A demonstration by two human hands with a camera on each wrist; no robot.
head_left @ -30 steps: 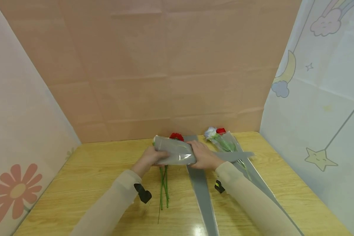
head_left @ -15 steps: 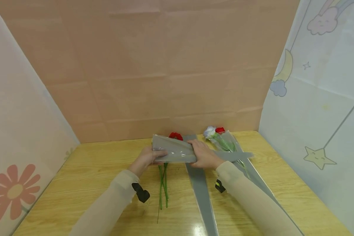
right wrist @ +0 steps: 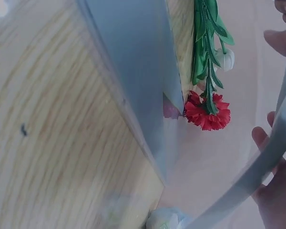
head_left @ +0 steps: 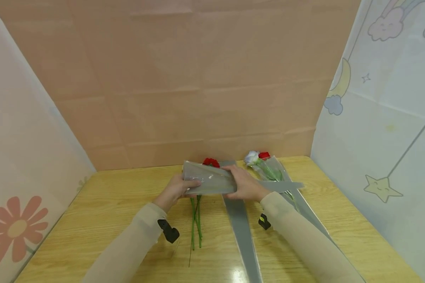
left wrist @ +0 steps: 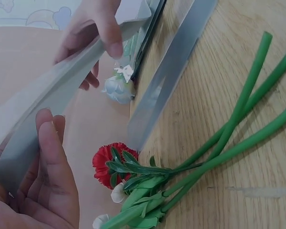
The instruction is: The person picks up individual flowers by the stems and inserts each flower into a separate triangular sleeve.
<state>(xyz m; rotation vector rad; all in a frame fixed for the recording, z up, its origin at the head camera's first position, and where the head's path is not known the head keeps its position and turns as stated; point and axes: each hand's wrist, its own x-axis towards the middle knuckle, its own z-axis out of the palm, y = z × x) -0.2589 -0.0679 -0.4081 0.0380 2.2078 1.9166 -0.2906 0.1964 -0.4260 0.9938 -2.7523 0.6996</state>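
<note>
Both hands hold a grey translucent plastic flower sleeve (head_left: 210, 179) sideways above the table. My left hand (head_left: 173, 190) grips its wide left end, thumb on the near face. My right hand (head_left: 246, 184) holds it farther right, with thumb and fingers on either side of the plastic. A narrow grey tip points right beyond that hand. Below and behind the sleeve lies a red carnation (left wrist: 107, 162) with small white buds (left wrist: 118, 193). Their green stems (left wrist: 238, 114) cross on the table; in the head view the sleeve hides the stems' upper part.
Another grey sleeve (head_left: 242, 232) lies lengthwise on the wooden table (head_left: 120, 220), right of the stems. Farther right, a sleeve (head_left: 309, 210) lies with a pale blue rose (head_left: 252, 158) and a red rose (head_left: 264, 155) at its top. A pinkish-brown backdrop (head_left: 198, 98) stands behind.
The sleeve's left end has flattened and its near edge has risen slightly between the hands. My right hand's fingers have shifted a little; the flowers on the table stay put.
</note>
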